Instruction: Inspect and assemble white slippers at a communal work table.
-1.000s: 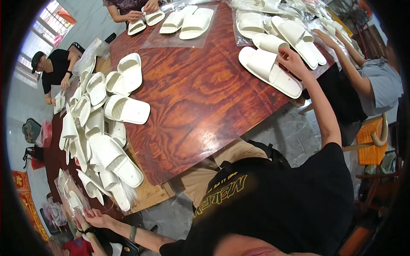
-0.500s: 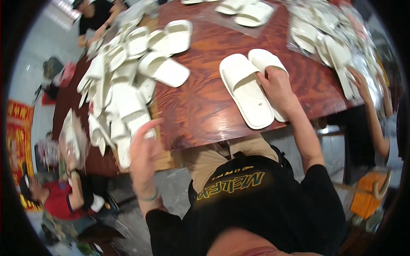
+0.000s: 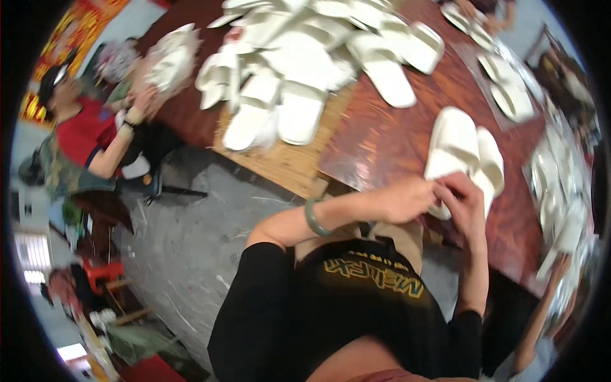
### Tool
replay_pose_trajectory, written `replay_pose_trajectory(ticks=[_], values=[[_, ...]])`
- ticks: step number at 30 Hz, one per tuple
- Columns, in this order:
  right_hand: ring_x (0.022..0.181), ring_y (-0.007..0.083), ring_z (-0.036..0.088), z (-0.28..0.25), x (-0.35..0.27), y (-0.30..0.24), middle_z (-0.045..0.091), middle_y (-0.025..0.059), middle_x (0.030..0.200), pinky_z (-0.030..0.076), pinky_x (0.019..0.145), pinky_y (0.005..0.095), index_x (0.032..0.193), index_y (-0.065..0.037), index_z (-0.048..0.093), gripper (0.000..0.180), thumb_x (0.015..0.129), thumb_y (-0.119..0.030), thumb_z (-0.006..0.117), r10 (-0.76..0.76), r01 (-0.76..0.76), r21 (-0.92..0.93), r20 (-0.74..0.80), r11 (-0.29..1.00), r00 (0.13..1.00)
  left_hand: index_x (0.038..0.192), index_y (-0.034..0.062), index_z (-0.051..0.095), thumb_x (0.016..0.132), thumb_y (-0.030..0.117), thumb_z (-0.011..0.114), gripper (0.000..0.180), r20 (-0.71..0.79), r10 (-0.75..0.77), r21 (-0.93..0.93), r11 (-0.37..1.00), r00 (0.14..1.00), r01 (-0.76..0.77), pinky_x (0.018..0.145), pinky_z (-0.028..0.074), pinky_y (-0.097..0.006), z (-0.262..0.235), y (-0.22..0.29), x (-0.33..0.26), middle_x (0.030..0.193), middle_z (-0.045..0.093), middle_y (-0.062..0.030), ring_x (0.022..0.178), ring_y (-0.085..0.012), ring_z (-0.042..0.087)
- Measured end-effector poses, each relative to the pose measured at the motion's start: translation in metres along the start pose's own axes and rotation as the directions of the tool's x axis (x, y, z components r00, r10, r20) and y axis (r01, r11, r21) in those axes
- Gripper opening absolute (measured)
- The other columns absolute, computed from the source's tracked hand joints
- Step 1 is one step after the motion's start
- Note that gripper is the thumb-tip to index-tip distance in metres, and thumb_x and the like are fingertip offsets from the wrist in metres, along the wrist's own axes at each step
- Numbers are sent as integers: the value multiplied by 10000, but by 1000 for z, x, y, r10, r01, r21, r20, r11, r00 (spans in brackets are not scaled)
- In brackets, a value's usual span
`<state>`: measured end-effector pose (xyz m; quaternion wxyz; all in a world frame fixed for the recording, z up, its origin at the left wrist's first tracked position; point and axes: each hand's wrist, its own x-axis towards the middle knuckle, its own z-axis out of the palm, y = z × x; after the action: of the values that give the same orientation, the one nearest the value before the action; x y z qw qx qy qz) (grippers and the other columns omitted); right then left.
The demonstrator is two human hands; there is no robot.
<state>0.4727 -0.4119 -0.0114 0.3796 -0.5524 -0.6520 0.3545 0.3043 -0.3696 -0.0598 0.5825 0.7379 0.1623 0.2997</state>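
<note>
Both hands, left hand [image 3: 404,200] and right hand [image 3: 464,202], apparently grip the white slipper pair [image 3: 463,153].

- Your left hand [image 3: 404,198] reaches across your body, fingers curled and pinching, forearm bare
- Your right hand [image 3: 463,202] meets it, fingers bent, fingertips touching the left hand's

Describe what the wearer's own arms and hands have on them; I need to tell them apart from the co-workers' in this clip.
Both forearms are bare, coming out of short black sleeves of a black top with yellow lettering on the chest. The left hand is bare, with a green bangle round its wrist. The right hand is bare too; no ring, watch or glove shows on it.
</note>
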Motion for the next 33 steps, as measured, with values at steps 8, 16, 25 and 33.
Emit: replay_pose_trajectory(ticks=[8,16,25,33], values=[[666,293,614,-24,16,36,637,143,761,468,604,376,805,-15,655,162,793,-174,627,-51,-20,-428,-154,904,987,1032,14,517,980,231,385,259,-29,-401,-287,881,916,376,468,329,-197,14,6,-19,625,459,22,512,-49,382],[672,311,614,-35,24,64,621,144,725,472,605,396,775,-27,646,228,798,-253,631,-142,-13,-689,-167,725,976,949,-32,537,935,198,431,254,-96,-497,-112,866,862,487,421,368,-212,23,5,5,607,580,-72,426,-73,466],[701,275,605,-69,10,56,616,98,749,464,594,363,799,-42,640,96,787,-136,638,-378,97,-689,-269,718,886,1004,-70,481,942,194,403,282,-190,-506,-205,858,841,470,335,371,-209,27,-7,59,671,615,-138,398,-105,517],[781,310,605,-112,113,95,643,137,828,464,720,405,835,3,644,163,805,-149,596,-362,199,-625,-145,755,921,847,-74,541,915,142,423,255,-365,-380,28,908,850,418,396,420,-258,28,-10,95,662,631,-122,425,-116,533]])
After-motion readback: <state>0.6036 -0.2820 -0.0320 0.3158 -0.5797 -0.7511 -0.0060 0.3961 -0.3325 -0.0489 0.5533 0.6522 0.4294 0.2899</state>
